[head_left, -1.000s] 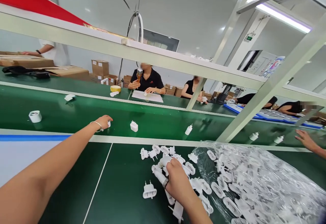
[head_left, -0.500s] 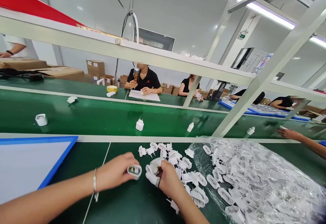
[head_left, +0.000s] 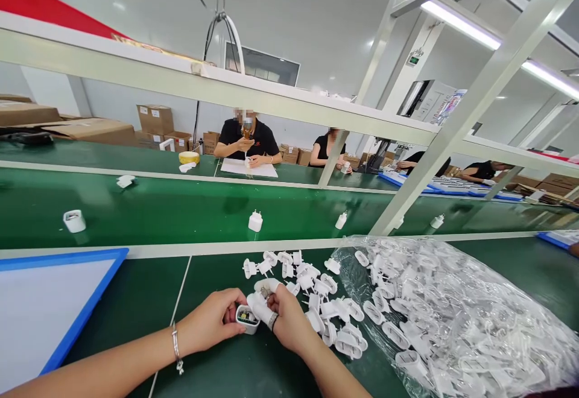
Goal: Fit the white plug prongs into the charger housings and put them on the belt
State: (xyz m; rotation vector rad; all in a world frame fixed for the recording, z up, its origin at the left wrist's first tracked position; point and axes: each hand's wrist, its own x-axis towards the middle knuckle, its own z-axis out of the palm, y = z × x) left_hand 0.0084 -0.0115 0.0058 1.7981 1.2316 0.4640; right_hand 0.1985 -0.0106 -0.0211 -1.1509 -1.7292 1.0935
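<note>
My left hand (head_left: 219, 321) is closed on a white charger housing (head_left: 248, 329), its open end up and a circuit board showing inside. White covers wrap the thumb and finger of my right hand (head_left: 280, 310), which pinch together at the housing's rim. A small pale piece shows between these fingertips, mostly hidden, and I cannot make out its kind. Just beyond and right of my right hand lies a loose pile of white plug caps (head_left: 332, 309) with pins. More white caps fill a clear plastic bag (head_left: 456, 313) on the right.
Beyond the bench runs a green conveyor belt (head_left: 158, 220) carrying an open housing (head_left: 75, 221) and several plug chargers (head_left: 256, 221). A blue-edged white board (head_left: 49, 307) lies at left. A slanted metal post (head_left: 434, 157) rises ahead. Co-workers (head_left: 248, 142) sit across the belt.
My left hand has brought the housing right, up against my right hand's fingers. A co-worker's arm at the far right has mostly left view. The charger on the belt has shifted slightly right.
</note>
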